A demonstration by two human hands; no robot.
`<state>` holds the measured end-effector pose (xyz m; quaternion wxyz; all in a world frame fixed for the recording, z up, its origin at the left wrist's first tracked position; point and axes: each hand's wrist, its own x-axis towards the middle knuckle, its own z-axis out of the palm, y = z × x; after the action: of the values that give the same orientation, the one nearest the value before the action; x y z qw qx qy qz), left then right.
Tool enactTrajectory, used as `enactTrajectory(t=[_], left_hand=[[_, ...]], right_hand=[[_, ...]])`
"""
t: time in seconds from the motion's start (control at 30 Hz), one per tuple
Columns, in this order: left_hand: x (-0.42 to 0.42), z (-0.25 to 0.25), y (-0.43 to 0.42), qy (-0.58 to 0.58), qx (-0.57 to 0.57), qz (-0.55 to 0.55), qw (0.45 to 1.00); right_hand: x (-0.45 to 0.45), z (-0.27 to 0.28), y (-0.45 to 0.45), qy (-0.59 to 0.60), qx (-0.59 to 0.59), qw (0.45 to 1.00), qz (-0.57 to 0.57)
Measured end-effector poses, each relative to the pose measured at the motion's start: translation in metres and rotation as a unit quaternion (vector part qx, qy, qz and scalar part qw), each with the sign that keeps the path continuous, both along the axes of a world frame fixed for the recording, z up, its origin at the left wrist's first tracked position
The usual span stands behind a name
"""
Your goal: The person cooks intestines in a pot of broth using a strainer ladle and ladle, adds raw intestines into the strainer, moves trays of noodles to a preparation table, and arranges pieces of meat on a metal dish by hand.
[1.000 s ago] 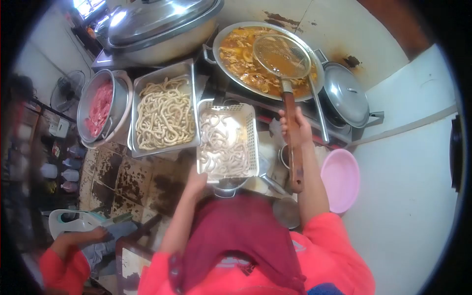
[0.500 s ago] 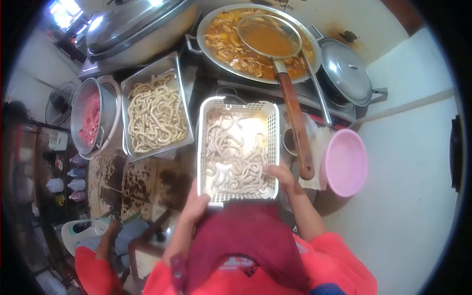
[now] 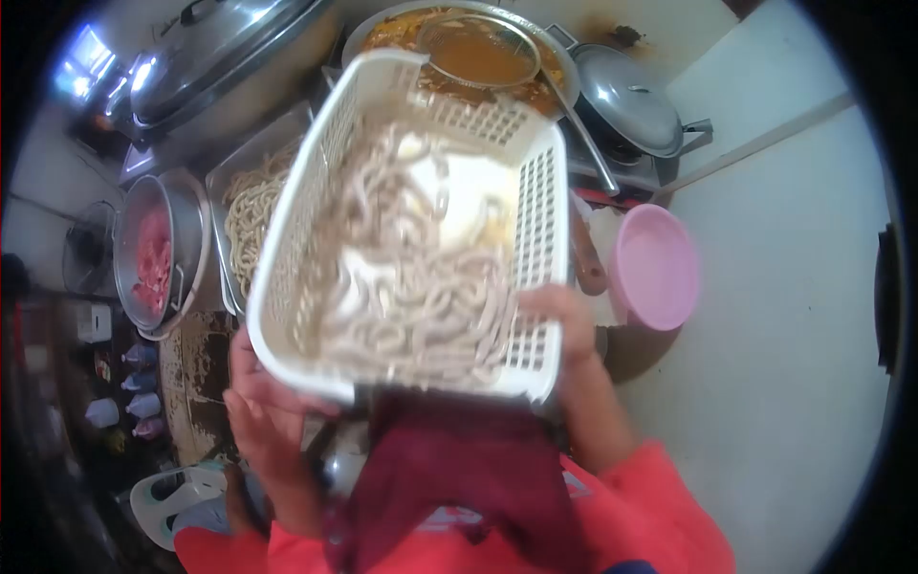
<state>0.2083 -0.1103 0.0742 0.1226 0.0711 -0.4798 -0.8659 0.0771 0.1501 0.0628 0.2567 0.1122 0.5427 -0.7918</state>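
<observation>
A white perforated basket [image 3: 553,249] is raised close to the camera, tilted, with pale, slick rope-like strands [image 3: 421,306] spread over its bottom. My right hand [image 3: 564,330] grips its right wall near the lower corner, thumb inside. At the lower left corner, my left hand [image 3: 263,407] bears the basket from beneath, its thumb off the rim and some fingers hidden. Behind the basket at the left, a metal tray [image 3: 221,191] holds more strands [image 3: 253,210], partly covered. A strainer [image 3: 483,53] with a wooden handle [image 3: 587,253] rests over a wide pan of orange-brown stew [image 3: 392,31].
A large lidded pot [image 3: 229,67] stands upper left and a lidded wok [image 3: 626,100] upper right. The pink basin [image 3: 655,268] is beside the white wall [image 3: 775,287]. Red meat [image 3: 153,258] lies in a metal pot at left. Another person's red sleeve [image 3: 215,550] shows lower left.
The basket has risen toward the camera and now covers part of the tray and pan. My right hand, first near the strainer's handle, has moved to the basket's right wall. My left thumb has left the rim.
</observation>
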Motion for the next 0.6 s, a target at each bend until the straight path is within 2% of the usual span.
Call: enactTrajectory(t=[0.03, 0.07, 0.1, 0.13, 0.17, 0.2, 0.23, 0.27, 0.3, 0.37, 0.43, 0.53, 0.6], left_hand=[[-0.006, 0.001, -0.001, 0.012, 0.017, 0.025, 0.999], [-0.012, 0.000, 0.000, 0.004, -0.037, 0.055, 0.998], [-0.018, -0.002, 0.004, -0.004, -0.089, 0.087, 0.992], [-0.023, -0.002, 0.011, -0.065, -0.132, 0.119, 0.982], [-0.023, -0.010, 0.017, -0.096, -0.121, 0.119, 0.981], [-0.022, -0.019, 0.025, -0.096, -0.096, 0.084, 0.987], [-0.020, -0.031, 0.034, -0.096, -0.071, 0.050, 0.992], [-0.017, -0.044, 0.042, -0.120, -0.050, 0.009, 0.992], [-0.016, -0.057, 0.050, -0.140, -0.030, -0.029, 0.989], [-0.018, -0.075, 0.074, -0.185, 0.041, -0.073, 0.979], [-0.029, -0.083, 0.095, -0.221, 0.057, -0.113, 0.967], [-0.048, -0.095, 0.120, -0.232, -0.003, -0.130, 0.964], [-0.056, -0.093, 0.131, -0.235, -0.022, -0.110, 0.966]], right_hand=[[-0.019, 0.006, 0.004, 0.005, -0.064, 0.998, -0.017], [-0.038, 0.011, 0.009, 0.007, -0.129, 0.991, -0.032], [-0.056, 0.051, -0.009, 0.029, -0.149, 0.987, -0.050], [-0.081, 0.062, -0.003, 0.092, -0.156, 0.982, -0.044], [-0.117, 0.071, 0.004, 0.100, -0.210, 0.971, 0.062], [-0.145, 0.079, 0.001, 0.163, -0.112, 0.980, 0.006], [-0.164, 0.096, 0.006, 0.162, -0.099, 0.981, 0.042], [-0.215, 0.080, 0.013, 0.220, -0.095, 0.971, 0.024], [-0.243, 0.080, 0.015, 0.268, -0.015, 0.963, -0.034], [-0.287, 0.074, 0.006, 0.365, 0.090, 0.909, -0.178], [-0.343, 0.052, 0.005, 0.468, 0.235, 0.823, -0.219], [-0.368, 0.048, -0.006, 0.512, 0.365, 0.749, -0.209], [-0.380, 0.048, -0.012, 0.494, 0.479, 0.699, -0.194]])
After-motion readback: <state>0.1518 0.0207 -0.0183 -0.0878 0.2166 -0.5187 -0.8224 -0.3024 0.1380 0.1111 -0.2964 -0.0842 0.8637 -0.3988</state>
